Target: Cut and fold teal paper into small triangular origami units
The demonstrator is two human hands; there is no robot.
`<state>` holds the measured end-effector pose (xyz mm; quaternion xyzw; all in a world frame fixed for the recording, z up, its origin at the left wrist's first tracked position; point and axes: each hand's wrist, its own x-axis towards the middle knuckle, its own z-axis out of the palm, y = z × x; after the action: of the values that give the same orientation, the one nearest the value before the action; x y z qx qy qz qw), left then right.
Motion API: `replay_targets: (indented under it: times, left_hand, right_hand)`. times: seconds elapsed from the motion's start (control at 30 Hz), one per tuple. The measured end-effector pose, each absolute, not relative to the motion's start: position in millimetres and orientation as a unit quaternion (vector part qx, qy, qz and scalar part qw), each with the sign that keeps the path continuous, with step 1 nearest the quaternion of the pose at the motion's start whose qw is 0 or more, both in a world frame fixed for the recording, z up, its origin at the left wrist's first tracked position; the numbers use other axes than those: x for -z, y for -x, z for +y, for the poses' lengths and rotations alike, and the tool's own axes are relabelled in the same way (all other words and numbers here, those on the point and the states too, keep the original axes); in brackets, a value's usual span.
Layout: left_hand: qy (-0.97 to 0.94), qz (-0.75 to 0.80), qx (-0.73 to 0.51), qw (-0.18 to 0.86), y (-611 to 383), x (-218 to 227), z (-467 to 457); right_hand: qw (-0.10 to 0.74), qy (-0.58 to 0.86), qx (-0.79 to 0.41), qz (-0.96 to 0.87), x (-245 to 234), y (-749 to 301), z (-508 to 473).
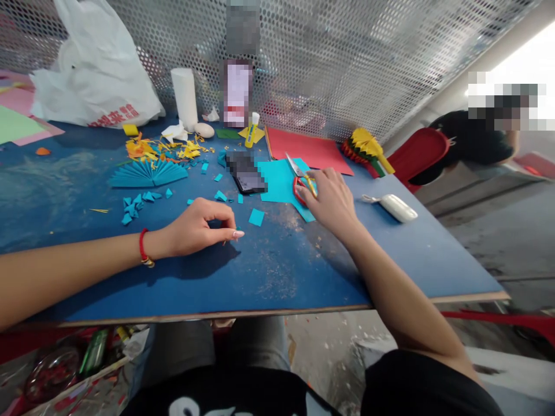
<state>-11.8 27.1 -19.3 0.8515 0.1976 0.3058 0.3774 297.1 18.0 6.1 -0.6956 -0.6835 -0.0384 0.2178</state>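
Note:
My left hand hovers just over the blue table, thumb and forefinger pinched together. A tiny bit of blue paper shows at the fingertips, mostly hidden. My right hand has its fingers around the red and yellow handles of the scissors, whose blades point away to the upper left. Under the scissors lies a sheet of light blue paper. Between the hands is a small blue paper square. Several folded blue paper pieces lie in a cluster beyond my left forearm, near a pleated blue paper fan.
A phone lies mid-table; another phone stands against the mesh wall. Behind are yellow scraps, a glue stick, a white roll, a plastic bag and red paper. A white case lies right. Someone sits beyond.

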Motion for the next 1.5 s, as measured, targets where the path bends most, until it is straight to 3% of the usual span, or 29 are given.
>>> replay_targets:
  times: [0.07, 0.23, 0.8, 0.93, 1.33, 1.5]
  left_hand:
    - [-0.881, 0.192, -0.318, 0.293, 10.7, 19.7, 22.8]
    - [-0.928, 0.171, -0.310, 0.119, 7.4, 21.7, 17.3]
    - [-0.944, 0.130, -0.302, 0.017, 7.3, 23.2, 1.9]
    - [-0.947, 0.143, -0.287, 0.034, 6.0, 22.6, -0.1]
    - [-0.892, 0.222, -0.273, 0.284, 5.0, 17.6, 8.2]
    - [-0.908, 0.181, -0.277, 0.256, 7.0, 17.0, 9.4]
  right_hand:
    - [0.303, 0.593, -0.040, -0.745, 0.1, -268.6, 3.4]
    - [0.274, 0.448, -0.197, -0.828, 19.9, -211.8, -31.8]
    - [0.315, 0.349, -0.426, -0.773, 17.7, -215.1, -36.2]
    - [0.315, 0.339, -0.435, -0.773, 17.9, -217.0, -37.7]
    - [0.322, 0.357, -0.424, -0.767, 24.1, -219.8, -34.1]
    - [0.319, 0.365, -0.404, -0.776, 23.1, -221.0, -33.4]
